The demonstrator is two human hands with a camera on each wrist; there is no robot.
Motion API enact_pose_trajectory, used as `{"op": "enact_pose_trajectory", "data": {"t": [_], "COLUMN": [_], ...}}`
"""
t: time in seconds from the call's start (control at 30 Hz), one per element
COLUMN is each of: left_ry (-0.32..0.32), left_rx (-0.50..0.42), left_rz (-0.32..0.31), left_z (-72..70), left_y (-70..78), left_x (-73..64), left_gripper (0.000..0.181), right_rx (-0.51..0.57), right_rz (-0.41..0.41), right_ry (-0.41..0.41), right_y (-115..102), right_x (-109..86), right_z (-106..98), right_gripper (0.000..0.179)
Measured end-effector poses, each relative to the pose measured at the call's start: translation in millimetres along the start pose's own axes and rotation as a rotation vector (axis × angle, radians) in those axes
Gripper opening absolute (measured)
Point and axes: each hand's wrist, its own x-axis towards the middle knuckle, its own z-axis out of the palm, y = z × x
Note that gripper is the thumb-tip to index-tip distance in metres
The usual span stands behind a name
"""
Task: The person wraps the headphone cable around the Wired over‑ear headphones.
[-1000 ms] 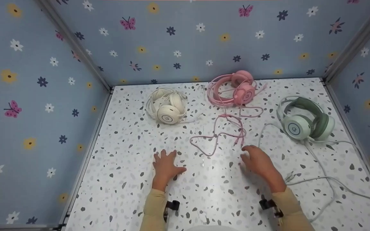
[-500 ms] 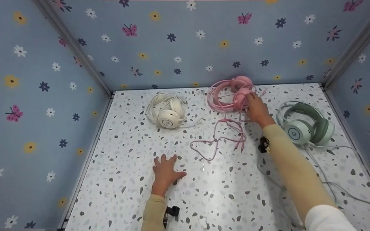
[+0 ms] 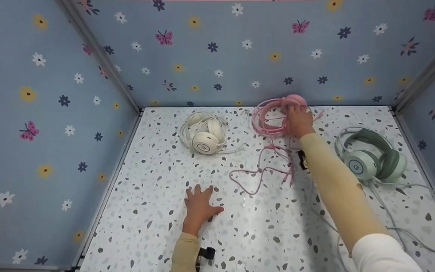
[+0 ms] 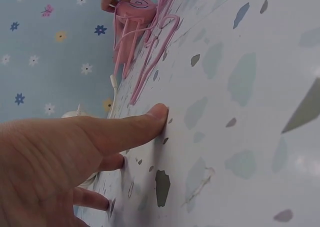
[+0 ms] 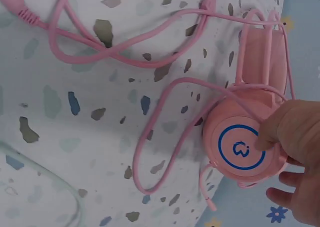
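At the back of the table my right hand [image 3: 300, 121] grips the near ear cup of the pink headphones [image 3: 293, 100]. In the right wrist view, the thumb lies on the round face of that ear cup [image 5: 225, 137], while the other fingers reach behind it. The pink cable [image 3: 257, 170] trails loosely toward the front, its two plugs lying on the tabletop. My left hand [image 3: 199, 206] rests on the speckled table with fingers spread and holds nothing. From the left wrist view, its thumb and fingertips [image 4: 157, 112] touch the surface.
Cream-white headphones [image 3: 205, 142] lie at the back left, their cable wound round them. Green headphones [image 3: 363, 164] stand on the right, with a long cable [image 3: 387, 211] running under the right arm and toward the front. Flowered panels [image 3: 217, 49] wall the table on three sides.
My right hand has moved from the front right to the back and taken hold of the pink headphones' ear cup. The left hand stays in place. The head view has shifted slightly.
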Motion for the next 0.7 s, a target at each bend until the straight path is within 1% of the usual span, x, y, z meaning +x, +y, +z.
{"op": "enact_pose_trajectory", "data": {"t": [0.07, 0.13, 0.23, 0.3, 0.37, 0.43, 0.53, 0.63, 0.7], "left_ry": [0.009, 0.012, 0.009, -0.004, -0.015, -0.02, -0.002, 0.01, 0.01], "left_rx": [0.008, 0.005, -0.001, -0.006, -0.003, -0.001, 0.004, 0.009, 0.014], "left_rz": [-0.007, -0.006, 0.006, 0.012, 0.014, 0.013, 0.01, 0.012, 0.016], "left_z": [0.8, 1.6, 3.4, 4.7, 5.4, 4.7, 2.5, 0.9, 1.2], "left_y": [-0.6, -0.6, 0.2, 0.6, 0.7, 0.8, 0.2, -0.4, -1.0], "left_x": [-2.2, -4.5, -7.9, -9.5, -10.2, -10.0, -7.2, -4.3, -3.6], "left_gripper": [0.082, 0.083, 0.083, 0.084, 0.084, 0.084, 0.084, 0.084, 0.084], "right_rx": [-0.017, -0.03, -0.014, 0.008, 0.018, 0.023, 0.026, 0.026, 0.026], "right_rz": [-0.014, -0.018, -0.009, -0.012, -0.024, -0.042, -0.076, -0.121, -0.145], "right_ry": [-0.011, 0.001, 0.085, 0.141, 0.168, 0.175, 0.155, 0.142, 0.119], "right_y": [-3.8, -4.2, 1.2, 6.1, 10.7, 14.3, 18.6, 23.0, 26.7], "right_x": [2.3, 2.2, -1.5, -4.7, -7.5, -8.6, -7.6, -6.3, -8.9], "right_z": [0.9, 8.9, 26.9, 37.8, 44.0, 45.5, 39.8, 31.7, 27.8], "right_gripper": [0.06, 0.057, 0.055, 0.057, 0.062, 0.063, 0.066, 0.062, 0.061]}}
